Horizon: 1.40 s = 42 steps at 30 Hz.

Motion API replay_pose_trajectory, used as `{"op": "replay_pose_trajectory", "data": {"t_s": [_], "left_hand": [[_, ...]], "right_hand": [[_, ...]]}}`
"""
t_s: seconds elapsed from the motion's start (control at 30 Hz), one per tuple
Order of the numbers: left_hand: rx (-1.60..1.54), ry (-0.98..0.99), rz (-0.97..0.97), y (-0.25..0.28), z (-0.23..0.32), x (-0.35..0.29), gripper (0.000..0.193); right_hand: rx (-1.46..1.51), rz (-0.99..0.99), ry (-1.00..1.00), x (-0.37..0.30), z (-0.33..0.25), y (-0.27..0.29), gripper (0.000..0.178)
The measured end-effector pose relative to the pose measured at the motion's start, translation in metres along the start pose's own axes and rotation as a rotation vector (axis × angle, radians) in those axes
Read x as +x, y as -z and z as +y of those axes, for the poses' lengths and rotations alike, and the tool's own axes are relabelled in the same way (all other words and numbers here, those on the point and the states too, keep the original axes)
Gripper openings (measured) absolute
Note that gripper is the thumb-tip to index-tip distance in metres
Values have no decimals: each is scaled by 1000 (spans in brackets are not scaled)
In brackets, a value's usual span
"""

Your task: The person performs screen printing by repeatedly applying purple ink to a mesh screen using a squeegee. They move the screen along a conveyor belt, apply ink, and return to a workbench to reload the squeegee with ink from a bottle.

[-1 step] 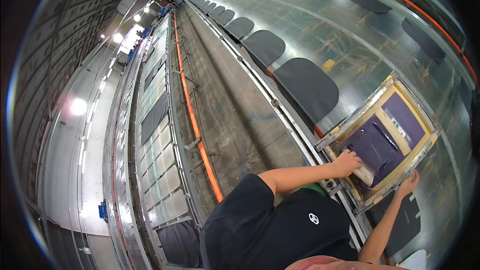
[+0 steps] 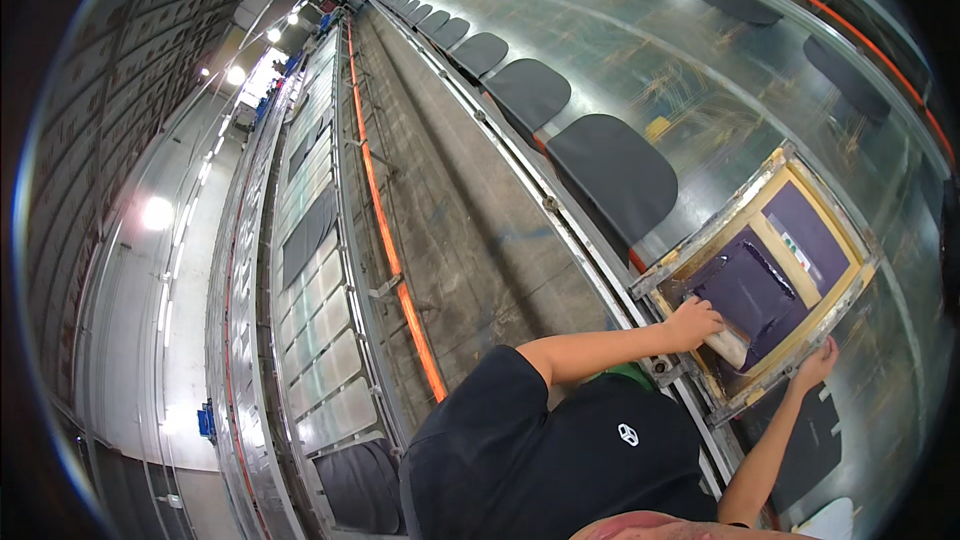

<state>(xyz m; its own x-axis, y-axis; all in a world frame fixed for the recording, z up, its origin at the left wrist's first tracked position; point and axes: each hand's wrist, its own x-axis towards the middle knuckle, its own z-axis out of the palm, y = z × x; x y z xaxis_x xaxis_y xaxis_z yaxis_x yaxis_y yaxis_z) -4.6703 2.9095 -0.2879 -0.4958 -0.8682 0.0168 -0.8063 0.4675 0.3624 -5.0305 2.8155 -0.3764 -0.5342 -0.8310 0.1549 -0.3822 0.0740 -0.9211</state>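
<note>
A screen-printing frame (image 2: 703,238) with a worn, taped rim lies on the long table at the right. Inside it are a dark purple mesh panel (image 2: 825,258) and a smear of dark ink (image 2: 745,275). My left hand (image 2: 694,324) is closed round one end of a squeegee (image 2: 728,347) with a pale wooden handle, which rests inside the frame at its near side. My right hand (image 2: 818,364) grips the frame's outer edge at the near right corner, its fingers curled over the rim. The squeegee's blade is hidden.
Dark grey rounded fabric panels (image 2: 615,180) lie in rows along the glossy table (image 2: 720,140); another dark panel (image 2: 800,445) lies beside the frame. A metal rail (image 2: 590,270) edges the table. Across the aisle (image 2: 480,230) stands a second long table (image 2: 318,340) with an orange pipe (image 2: 385,240).
</note>
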Motion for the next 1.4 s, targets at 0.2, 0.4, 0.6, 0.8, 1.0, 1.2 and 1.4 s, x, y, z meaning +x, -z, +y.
{"op": "replay_pose_trajectory", "data": {"t_s": [0.2, 0.4, 0.6, 0.8, 1.0, 1.2, 1.4], "left_hand": [[-26, 12, 22, 8, 1, -5, 46], [-50, -7, 42, 41, 1, -15, 46], [-10, -175, -29, 37, 14, -45, 51], [190, -196, 35, 45, 43, 4, 47], [44, 75, -255, 121, 35, 165, 41], [12, -161, 158, 68, 28, 150, 41], [122, -150, 2, 58, 48, 42, 57]], "right_hand": [[-80, 5, 48, -5, -12, 1, 26], [-164, -10, -3, 20, 27, -10, 32], [-299, 3, -104, 6, -39, 12, 34], [-205, 123, -146, 12, -96, 50, 25], [-192, 102, -162, 10, -103, 56, 25], [-183, 71, -200, 11, -111, 52, 24], [-170, 124, -241, 8, -113, 57, 23]]}}
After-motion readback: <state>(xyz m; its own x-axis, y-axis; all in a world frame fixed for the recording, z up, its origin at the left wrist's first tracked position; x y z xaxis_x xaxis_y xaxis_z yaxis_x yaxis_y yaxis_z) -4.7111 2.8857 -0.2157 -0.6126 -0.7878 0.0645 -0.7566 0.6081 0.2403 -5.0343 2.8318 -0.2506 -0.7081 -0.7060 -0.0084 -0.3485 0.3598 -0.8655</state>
